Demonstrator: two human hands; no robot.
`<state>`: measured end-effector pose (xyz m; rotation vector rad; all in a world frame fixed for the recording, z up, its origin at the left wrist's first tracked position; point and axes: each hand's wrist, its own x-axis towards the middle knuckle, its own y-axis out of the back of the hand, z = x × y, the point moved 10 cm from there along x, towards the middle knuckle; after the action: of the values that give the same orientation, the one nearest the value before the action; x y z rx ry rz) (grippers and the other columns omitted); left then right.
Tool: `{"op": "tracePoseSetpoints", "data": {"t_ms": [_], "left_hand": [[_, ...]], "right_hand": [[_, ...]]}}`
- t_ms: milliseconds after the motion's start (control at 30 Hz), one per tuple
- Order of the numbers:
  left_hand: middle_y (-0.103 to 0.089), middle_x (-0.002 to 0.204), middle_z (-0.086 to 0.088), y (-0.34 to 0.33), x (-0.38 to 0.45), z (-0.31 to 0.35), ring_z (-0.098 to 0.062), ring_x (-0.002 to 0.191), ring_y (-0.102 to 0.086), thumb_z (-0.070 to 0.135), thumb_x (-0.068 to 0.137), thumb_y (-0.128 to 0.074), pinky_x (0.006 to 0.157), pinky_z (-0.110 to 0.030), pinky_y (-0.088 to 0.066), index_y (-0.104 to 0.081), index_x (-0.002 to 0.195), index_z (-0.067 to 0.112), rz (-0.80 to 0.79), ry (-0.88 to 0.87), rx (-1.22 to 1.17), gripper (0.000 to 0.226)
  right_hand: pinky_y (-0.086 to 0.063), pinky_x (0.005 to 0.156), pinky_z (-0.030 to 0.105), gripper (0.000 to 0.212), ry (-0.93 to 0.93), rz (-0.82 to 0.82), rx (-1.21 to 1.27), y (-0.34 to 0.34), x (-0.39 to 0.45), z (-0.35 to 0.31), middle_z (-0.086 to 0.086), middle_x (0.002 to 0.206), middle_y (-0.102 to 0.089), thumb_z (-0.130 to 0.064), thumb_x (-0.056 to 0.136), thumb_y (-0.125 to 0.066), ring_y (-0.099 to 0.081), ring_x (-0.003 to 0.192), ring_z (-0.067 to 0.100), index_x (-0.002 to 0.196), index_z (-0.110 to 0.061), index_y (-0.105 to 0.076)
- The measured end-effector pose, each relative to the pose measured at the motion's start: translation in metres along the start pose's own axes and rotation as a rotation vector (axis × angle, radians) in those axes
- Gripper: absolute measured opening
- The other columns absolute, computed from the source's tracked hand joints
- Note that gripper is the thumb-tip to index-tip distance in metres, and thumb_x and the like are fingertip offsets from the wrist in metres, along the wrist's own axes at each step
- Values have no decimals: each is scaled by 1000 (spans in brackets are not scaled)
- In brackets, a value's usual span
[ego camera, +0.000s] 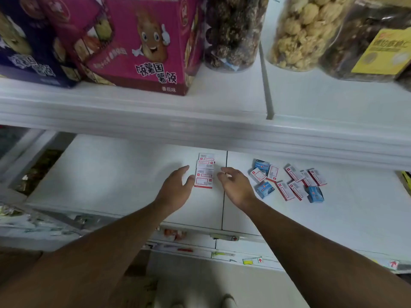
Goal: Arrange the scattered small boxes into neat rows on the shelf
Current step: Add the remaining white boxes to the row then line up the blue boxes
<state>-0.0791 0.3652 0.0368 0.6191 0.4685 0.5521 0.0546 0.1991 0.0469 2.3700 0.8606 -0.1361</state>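
Boxes (204, 171) in column, long axis running away; hands (175, 187) (236, 185) flanking.

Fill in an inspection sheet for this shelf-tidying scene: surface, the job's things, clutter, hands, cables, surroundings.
Surface: white shelf, a seam running front to back near its middle.
Job's things: neat column of white-and-red boxes left of the seam; scattered boxes, white-and-red and blue, lying at mixed angles to the right.
Clutter: nothing seen besides the boxes.
Hands: left hand and right hand flank the column, fingers relaxed, holding nothing.
Cables: nothing seen.
Surroundings: upper shelf with a pink snack carton and clear jars of dried foods; price tags on the shelf edge below.
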Motion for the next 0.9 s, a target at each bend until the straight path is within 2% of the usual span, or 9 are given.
{"op": "tracePoseSetpoints", "data": {"t_ms": [133,233,333,433,567,700,900], "left_hand": [[-44,167,1,8,-14,21,-22,152,-43,45,111,-47,125,-40,-36,-49,158,25,-69,-54,314,51],[-57,157,1,11,-25,31,-21,142,-55,44,108,-51,118,-40,-45,-60,148,23,-82,-57,533,46],[-62,149,1,13,-42,46,-22,131,-63,44,108,-50,108,-41,-53,-62,145,23,-47,-44,672,44],[-62,145,2,12,-57,62,-22,125,-64,46,107,-48,101,-41,-54,-59,146,27,-5,-25,772,45],[-60,143,2,3,-70,75,-22,127,-60,47,107,-45,103,-41,-52,-57,147,28,-11,-25,811,46],[-61,142,3,-14,-79,91,-21,125,-61,48,107,-45,101,-41,-54,-59,145,27,-14,-81,809,45],[-58,153,3,-50,-87,103,-23,135,-58,46,104,-51,107,-42,-51,-61,142,29,-63,-186,702,42]], "right_hand": [[-51,106,37,50,25,-115,-313,15,-5,-10,2,143,-66,-48,98,-56,-63,126,25,141,-24,-65],[-57,94,37,45,73,-185,-525,21,-12,-11,1,129,-71,-48,93,-58,-67,113,23,131,-26,-68],[-55,95,37,43,104,-222,-656,24,-20,-8,1,130,-68,-45,94,-61,-64,117,25,132,-26,-66],[-55,96,40,46,144,-241,-707,24,-27,-4,1,132,-65,-47,94,-62,-63,119,25,135,-28,-63],[-54,90,38,44,177,-262,-748,25,-37,1,1,131,-64,-46,93,-61,-62,118,26,132,-27,-64],[-56,93,42,44,175,-245,-749,37,-51,5,1,131,-65,-46,93,-60,-63,117,26,131,-25,-65],[-56,95,41,43,108,-162,-720,73,-78,36,2,127,-66,-45,94,-62,-63,115,26,132,-25,-65]]}}
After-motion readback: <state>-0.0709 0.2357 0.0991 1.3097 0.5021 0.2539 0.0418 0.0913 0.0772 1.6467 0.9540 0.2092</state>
